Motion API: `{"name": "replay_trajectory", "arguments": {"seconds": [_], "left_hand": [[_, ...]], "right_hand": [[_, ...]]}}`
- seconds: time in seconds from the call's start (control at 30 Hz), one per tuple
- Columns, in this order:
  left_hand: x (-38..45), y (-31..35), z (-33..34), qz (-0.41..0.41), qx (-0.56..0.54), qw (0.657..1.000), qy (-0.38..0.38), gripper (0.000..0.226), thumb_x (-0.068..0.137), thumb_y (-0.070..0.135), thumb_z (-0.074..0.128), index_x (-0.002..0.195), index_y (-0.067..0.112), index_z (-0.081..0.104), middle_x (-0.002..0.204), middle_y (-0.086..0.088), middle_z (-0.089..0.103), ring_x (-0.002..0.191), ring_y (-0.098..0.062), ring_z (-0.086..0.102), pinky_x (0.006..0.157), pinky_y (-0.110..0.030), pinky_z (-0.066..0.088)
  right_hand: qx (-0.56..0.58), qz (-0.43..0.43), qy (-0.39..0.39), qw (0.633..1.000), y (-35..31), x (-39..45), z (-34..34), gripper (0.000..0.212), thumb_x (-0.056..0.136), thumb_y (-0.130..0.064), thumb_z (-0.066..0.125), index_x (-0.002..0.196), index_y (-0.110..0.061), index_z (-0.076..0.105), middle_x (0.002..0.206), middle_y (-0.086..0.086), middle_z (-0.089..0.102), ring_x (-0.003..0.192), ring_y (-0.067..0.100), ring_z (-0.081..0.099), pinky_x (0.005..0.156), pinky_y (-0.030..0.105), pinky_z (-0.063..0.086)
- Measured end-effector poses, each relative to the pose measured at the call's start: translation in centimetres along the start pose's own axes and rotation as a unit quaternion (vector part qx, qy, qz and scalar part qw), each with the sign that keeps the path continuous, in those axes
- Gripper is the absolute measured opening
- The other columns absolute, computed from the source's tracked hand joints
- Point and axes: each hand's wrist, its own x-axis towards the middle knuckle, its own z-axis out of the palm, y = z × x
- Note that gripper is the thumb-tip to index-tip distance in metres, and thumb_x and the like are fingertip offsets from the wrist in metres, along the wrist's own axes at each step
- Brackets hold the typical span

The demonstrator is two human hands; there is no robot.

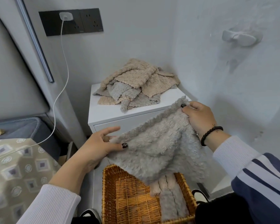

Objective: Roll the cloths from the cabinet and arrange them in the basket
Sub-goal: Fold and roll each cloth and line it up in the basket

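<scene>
Head view, looking down on a grey cloth (158,143) stretched in mid-air between two hands, right above the wicker basket (110,191) on the floor. The risk is plain: the cloth is held only at two spots along its top edge, and its lower corner already droops onto the rolled cloths (170,196) lined up along the basket's right side. Should it sag further or be lowered carelessly, it could drag across those rolls and loosen them, and a fluffy fabric like this may well slip out of a light pinch. Rolling it in the air, with nothing flat beneath, looks likely to give a loose, lopsided roll. The left hand (97,146) pinches the near left corner with thumb on top, its index finger pointing out free toward the cabinet. The right hand (197,117), higher and further away, has its fingers curled over the far corner, wrist bent, a bead bracelet (208,135) on it. Behind, the untidy pile of cloths (136,84) waits on top of the white cabinet (103,110).
</scene>
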Motion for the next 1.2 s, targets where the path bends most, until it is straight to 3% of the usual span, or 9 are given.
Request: {"name": "replay_trajectory", "arguments": {"seconds": [0.1, 0.23, 0.3, 0.4, 0.53, 0.7, 0.9, 1.03, 1.2], "left_hand": [[-0.1, -0.2, 0.5, -0.018, 0.084, 0.996, -0.039, 0.02, 0.065, 0.027, 0.086, 0.08, 0.017, 0.077, 0.07, -0.002, 0.071, 0.058, -0.005, 0.064, 0.049, -0.016, 0.047], [0.6, -0.7, -0.1, -0.025, 0.105, 0.994, -0.018, 0.022, 0.076, 0.019, 0.083, 0.057, 0.02, 0.071, 0.052, 0.007, 0.06, 0.043, 0.0, 0.05, 0.043, -0.01, 0.038], [0.8, -1.0, -0.3, -0.024, 0.068, 0.997, 0.004, 0.015, 0.079, 0.013, 0.08, 0.066, 0.017, 0.073, 0.057, 0.003, 0.064, 0.048, -0.002, 0.053, 0.047, -0.012, 0.04], [0.8, -1.0, -0.4, -0.02, -0.027, 0.998, 0.044, 0.004, 0.084, 0.009, 0.074, 0.086, 0.006, 0.073, 0.085, -0.013, 0.076, 0.076, -0.019, 0.068, 0.073, -0.027, 0.055], [0.7, -0.3, -0.1, 0.006, -0.147, 0.987, 0.066, 0.015, 0.078, 0.012, 0.074, 0.091, 0.007, 0.073, 0.085, -0.01, 0.077, 0.072, -0.017, 0.074, 0.059, -0.024, 0.058], [0.8, 0.2, 0.3, 0.004, -0.223, 0.97, 0.1, 0.01, 0.081, 0.016, 0.073, 0.086, 0.008, 0.074, 0.088, -0.012, 0.077, 0.075, -0.021, 0.074, 0.061, -0.029, 0.06], [1.0, 0.6, 1.7, 0.022, -0.211, 0.975, 0.063, 0.015, 0.091, 0.017, 0.066, 0.088, 0.009, 0.077, 0.092, -0.013, 0.076, 0.078, -0.022, 0.073, 0.075, -0.034, 0.059], [1.2, 1.1, 2.7, 0.038, -0.198, 0.978, 0.06, 0.012, 0.094, 0.014, 0.062, 0.089, 0.008, 0.072, 0.08, -0.007, 0.076, 0.064, -0.014, 0.07, 0.056, -0.025, 0.057], [1.5, 1.6, 3.7, 0.063, -0.176, 0.98, 0.062, 0.014, 0.096, 0.013, 0.058, 0.089, 0.008, 0.07, 0.073, -0.002, 0.074, 0.061, -0.011, 0.068, 0.054, -0.024, 0.055]], "right_hand": [[-0.025, -0.018, 0.031, 0.999, 0.1, 0.3, -0.3, 0.013, 0.093, -0.014, 0.057, 0.082, -0.021, 0.06, 0.035, -0.016, 0.036, 0.03, 0.003, 0.027, 0.034, 0.014, 0.022], [-0.062, -0.049, 0.079, 0.994, 0.0, 0.6, -0.6, 0.006, 0.093, -0.019, 0.055, 0.089, -0.023, 0.058, 0.052, -0.008, 0.046, 0.035, 0.003, 0.032, 0.037, 0.018, 0.028], [-0.066, -0.052, 0.085, 0.993, 0.0, 0.6, -0.7, 0.006, 0.093, -0.021, 0.054, 0.095, -0.025, 0.058, 0.058, -0.004, 0.049, 0.042, 0.01, 0.036, 0.044, 0.022, 0.03], [-0.073, -0.049, 0.086, 0.992, 0.1, 0.6, -0.7, 0.018, 0.088, -0.018, 0.055, 0.07, -0.015, 0.052, 0.056, 0.001, 0.036, 0.05, 0.017, 0.03, 0.054, 0.026, 0.027], [-0.093, -0.047, 0.066, 0.992, -0.1, 0.2, -0.4, 0.031, 0.084, -0.018, 0.059, 0.062, -0.003, 0.043, 0.06, 0.01, 0.034, 0.059, 0.019, 0.033, 0.06, 0.028, 0.028], [-0.107, -0.068, 0.022, 0.992, -0.3, -0.6, 0.7, 0.05, 0.085, -0.014, 0.063, 0.049, -0.019, 0.029, 0.036, -0.01, 0.025, 0.042, 0.007, 0.027, 0.05, 0.02, 0.028], [-0.116, -0.113, -0.033, 0.986, -0.6, -2.1, 2.9, 0.011, 0.087, -0.02, 0.063, 0.077, -0.022, 0.066, 0.045, -0.013, 0.045, 0.04, 0.0, 0.041, 0.041, 0.009, 0.031], [-0.119, -0.15, -0.063, 0.979, -1.0, -3.3, 4.4, 0.011, 0.089, -0.024, 0.061, 0.081, -0.023, 0.068, 0.052, -0.007, 0.051, 0.042, 0.001, 0.041, 0.044, 0.01, 0.032], [-0.098, -0.174, -0.084, 0.976, -1.6, -4.7, 6.5, 0.016, 0.091, -0.022, 0.057, 0.078, -0.022, 0.067, 0.054, -0.006, 0.051, 0.043, 0.003, 0.041, 0.045, 0.012, 0.035]]}}
